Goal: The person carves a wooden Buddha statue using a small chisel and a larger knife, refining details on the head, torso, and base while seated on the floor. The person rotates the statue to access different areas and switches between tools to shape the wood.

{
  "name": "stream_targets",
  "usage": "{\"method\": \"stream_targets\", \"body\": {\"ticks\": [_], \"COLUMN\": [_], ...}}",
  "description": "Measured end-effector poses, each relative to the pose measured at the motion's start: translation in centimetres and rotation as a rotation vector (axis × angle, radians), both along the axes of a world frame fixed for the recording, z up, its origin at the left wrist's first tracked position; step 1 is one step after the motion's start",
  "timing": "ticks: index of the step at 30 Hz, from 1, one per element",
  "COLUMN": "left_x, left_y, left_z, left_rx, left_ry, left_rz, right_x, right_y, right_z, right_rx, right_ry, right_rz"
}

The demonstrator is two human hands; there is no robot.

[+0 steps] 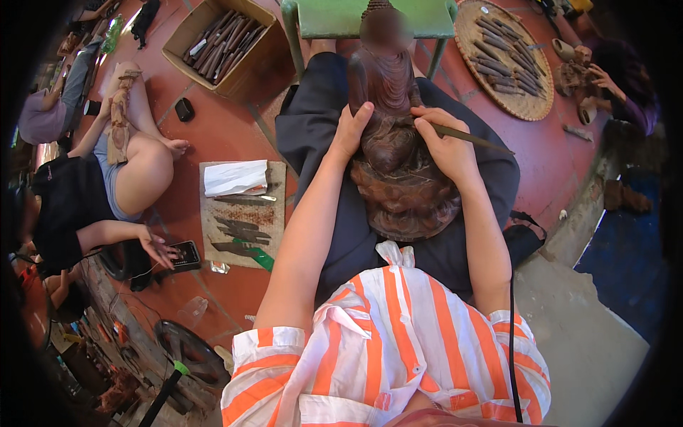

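So I've got this dark brown carved wooden statue of a seated robed figure (388,151) in my lap, between my legs in dark loose trousers (316,117). Its broad carved base is toward my belly and its head points at the green stool (329,23) in front of me. Can't really tell how far back it's tilted.

My left hand (348,132) is gripping the statue's side, thumb up along its arm; the other fingers are mostly hidden. My right hand (448,146) has a long thin olive-brown tool (475,139) pinched in its fingers, with 1 end right by the statue's arm and the other sticking out past my knuckles. Can't make out whether the tip touches the wood.

On the red tile floor (206,135) to my left there's a beige square mat (277,206) with a folded white cloth or paper (235,178) and several thin dark tools (242,231). Further up: an open cardboard box (260,75) full of brown sticklike pieces (226,44). Up on the right, a round woven tray (542,107) holds more of them.
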State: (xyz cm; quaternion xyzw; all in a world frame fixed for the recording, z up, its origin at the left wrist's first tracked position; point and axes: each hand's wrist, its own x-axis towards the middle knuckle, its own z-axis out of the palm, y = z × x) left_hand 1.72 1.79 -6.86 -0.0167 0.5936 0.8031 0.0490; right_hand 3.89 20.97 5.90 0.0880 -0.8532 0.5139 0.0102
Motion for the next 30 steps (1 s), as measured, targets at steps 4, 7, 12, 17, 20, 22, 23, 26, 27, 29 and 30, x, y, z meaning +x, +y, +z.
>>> {"method": "stream_targets", "body": {"ticks": [4, 7, 12, 17, 20, 22, 23, 26, 27, 29, 30], "left_x": [0.2, 0.1, 0.3, 0.4, 0.5, 0.3, 0.4, 0.6, 0.6, 0.5, 0.4], "left_y": [0.1, 0.1, 0.4, 0.2, 0.4, 0.4, 0.2, 0.1, 0.1, 0.2, 0.2], "left_z": [-0.4, -0.1, 0.6, 1.3, 1.5, 1.9, 1.8, 1.4, 1.3, 1.1, 1.1], "left_rx": [-0.005, 0.012, 0.069, -0.002, 0.0, -0.007, -0.017, 0.004, 0.019, -0.006, -0.018], "left_ry": [-0.008, -0.017, 0.017, 0.01, 0.021, 0.016, 0.002, -0.02, -0.022, -0.013, -0.008], "left_rz": [0.015, -0.012, 0.019, 0.019, 0.032, 0.01, -0.012, -0.018, -0.011, -0.001, 0.005], "right_x": [0.8, 0.9, 1.2, 0.6, 0.1, 0.1, 0.4, 0.9, 0.7, 0.0, -0.2], "right_y": [-0.7, -1.2, -2.3, -1.2, 0.0, 0.3, -0.1, -1.4, -1.2, -0.3, 0.0], "right_z": [0.6, 1.0, 1.0, 0.9, 0.6, 0.5, 1.1, 2.2, 2.0, 1.4, 1.2], "right_rx": [0.173, 0.194, 0.273, 0.148, 0.065, 0.072, 0.213, 0.373, 0.387, 0.238, 0.164], "right_ry": [0.09, 0.054, 0.102, 0.024, 0.006, 0.041, 0.157, 0.061, 0.075, 0.068, 0.065], "right_rz": [0.02, -0.035, -0.077, -0.031, 0.017, 0.029, 0.1, 0.059, 0.078, 0.106, 0.119]}}
